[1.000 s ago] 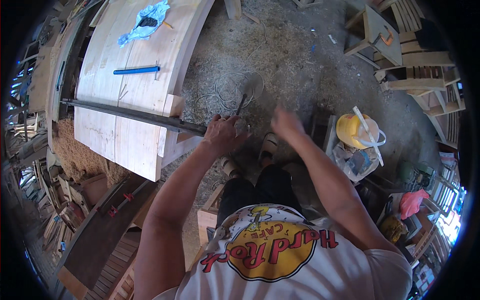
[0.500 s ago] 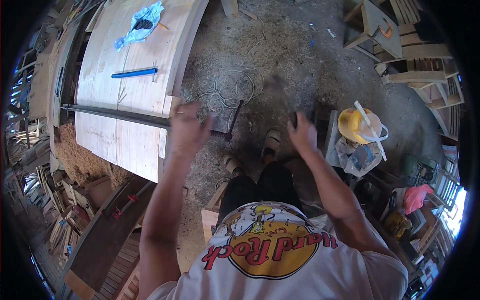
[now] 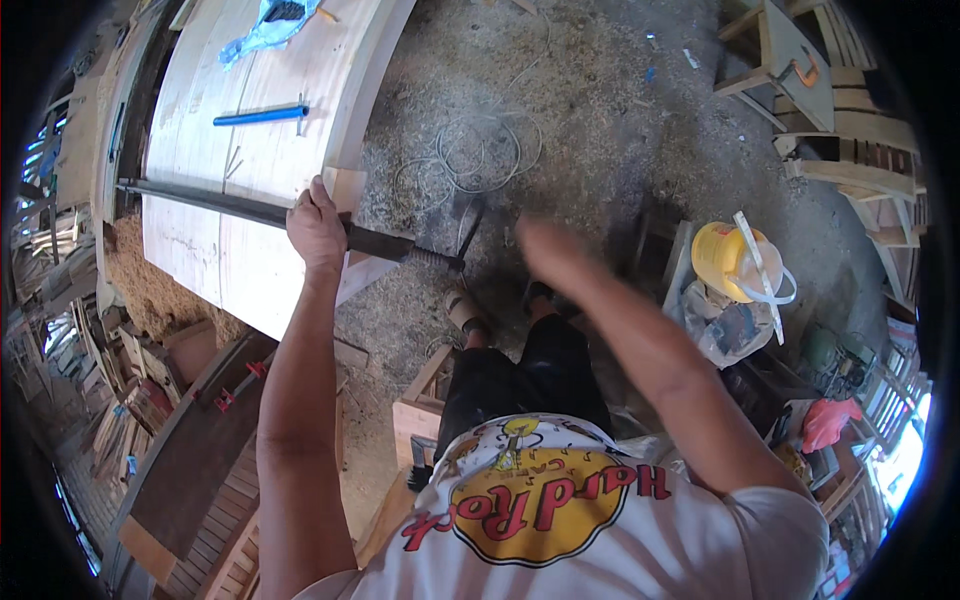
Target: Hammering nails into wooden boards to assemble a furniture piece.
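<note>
A long dark bar clamp lies across a pale curved wooden panel. My left hand is closed around its bar at the panel's edge. The clamp's threaded screw and its crossbar handle stick out past that edge, over the floor. Right of the handle, apart from it, is my right hand. Motion smears its fingers, and I cannot make out anything in them. On the panel rest a blue tube with a thin cross rod and a blue plastic bag with something dark inside.
Coiled pale cord lies on the dusty floor ahead of my feet. At the right stand a yellow bucket with a stick across it and a clear plastic bag. Wooden frames fill the far right. Sawdust is heaped left of the panel.
My left hand has closed around the clamp bar. The right hand, which held a dark-handled tool like a hammer, has swung left toward the clamp's handle; that tool no longer shows.
</note>
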`<state>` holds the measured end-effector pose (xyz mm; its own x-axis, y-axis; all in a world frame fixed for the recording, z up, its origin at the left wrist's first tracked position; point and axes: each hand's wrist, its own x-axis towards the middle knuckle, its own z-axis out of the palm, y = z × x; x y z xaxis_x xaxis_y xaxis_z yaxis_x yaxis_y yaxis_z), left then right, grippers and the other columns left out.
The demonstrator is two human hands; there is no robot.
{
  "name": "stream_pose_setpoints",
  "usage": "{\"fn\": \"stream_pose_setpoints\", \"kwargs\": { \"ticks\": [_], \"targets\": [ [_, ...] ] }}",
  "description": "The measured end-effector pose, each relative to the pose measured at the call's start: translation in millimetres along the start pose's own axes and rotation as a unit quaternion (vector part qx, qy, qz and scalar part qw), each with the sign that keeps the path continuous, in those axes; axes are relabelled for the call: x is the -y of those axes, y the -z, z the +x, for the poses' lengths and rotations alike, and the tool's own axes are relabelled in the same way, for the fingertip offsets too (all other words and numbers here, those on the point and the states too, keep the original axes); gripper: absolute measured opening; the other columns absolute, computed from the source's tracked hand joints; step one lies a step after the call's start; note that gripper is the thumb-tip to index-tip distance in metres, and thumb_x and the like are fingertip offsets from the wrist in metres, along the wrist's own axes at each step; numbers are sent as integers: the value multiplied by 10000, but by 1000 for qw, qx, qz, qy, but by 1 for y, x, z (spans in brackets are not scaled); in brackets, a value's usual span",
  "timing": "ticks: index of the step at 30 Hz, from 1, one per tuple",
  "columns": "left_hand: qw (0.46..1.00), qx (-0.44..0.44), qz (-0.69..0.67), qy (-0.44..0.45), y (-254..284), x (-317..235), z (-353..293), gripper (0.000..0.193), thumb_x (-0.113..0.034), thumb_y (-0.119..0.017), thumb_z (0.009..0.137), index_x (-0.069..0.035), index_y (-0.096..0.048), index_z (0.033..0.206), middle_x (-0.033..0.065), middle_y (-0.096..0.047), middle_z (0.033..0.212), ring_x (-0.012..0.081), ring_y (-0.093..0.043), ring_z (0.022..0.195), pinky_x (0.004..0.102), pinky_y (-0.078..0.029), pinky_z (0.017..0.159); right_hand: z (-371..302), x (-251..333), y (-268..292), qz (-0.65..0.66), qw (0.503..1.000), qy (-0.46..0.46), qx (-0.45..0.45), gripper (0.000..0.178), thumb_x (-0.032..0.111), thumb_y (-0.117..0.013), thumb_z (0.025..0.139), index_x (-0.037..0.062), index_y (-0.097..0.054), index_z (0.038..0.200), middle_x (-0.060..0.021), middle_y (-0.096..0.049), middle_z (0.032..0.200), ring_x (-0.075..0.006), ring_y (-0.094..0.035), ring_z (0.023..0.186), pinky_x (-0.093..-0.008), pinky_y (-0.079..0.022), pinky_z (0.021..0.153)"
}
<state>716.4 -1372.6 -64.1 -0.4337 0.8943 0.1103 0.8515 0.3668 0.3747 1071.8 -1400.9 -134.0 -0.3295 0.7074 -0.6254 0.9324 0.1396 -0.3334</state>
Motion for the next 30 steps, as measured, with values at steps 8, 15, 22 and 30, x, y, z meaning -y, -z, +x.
{"fn": "stream_pose_setpoints", "kwargs": {
  "ticks": [8,15,22,30],
  "targets": [
    [998,-14,52,-45,4,5,0,499,-362,-516,1044,9,-646,736,235,-689,782,459,-633,764,531,-486,783,-10,-2,-44,116,993,-8,26,351,174,-639,913,12,-573,1218,-254,-690,1190,-438,-658,1147,-536,-535,961],
    [994,-43,69,-71,9,7,-2,455,-310,-551,1026,-33,-639,676,207,-681,718,413,-635,687,472,-479,776,17,-67,93,173,920,-115,-334,451,239,-684,885,-32,-578,1229,-283,-713,1021,-469,-695,1000,-540,-558,859],
    [994,-58,64,-64,-4,2,0,430,-291,-565,1017,-33,-651,683,193,-692,723,407,-638,681,469,-481,771,52,-39,32,165,971,-128,-120,264,107,-611,891,-54,-657,1094,-269,-723,947,-431,-716,997,-534,-560,842],
    [988,-112,63,-84,-1,10,1,408,-274,-574,1013,-41,-648,688,199,-698,739,395,-655,698,464,-480,775,9,26,-108,88,986,76,118,493,165,-607,850,-13,-600,1309,-272,-665,1265,-403,-634,1213,-503,-517,1007]
  ]
}}
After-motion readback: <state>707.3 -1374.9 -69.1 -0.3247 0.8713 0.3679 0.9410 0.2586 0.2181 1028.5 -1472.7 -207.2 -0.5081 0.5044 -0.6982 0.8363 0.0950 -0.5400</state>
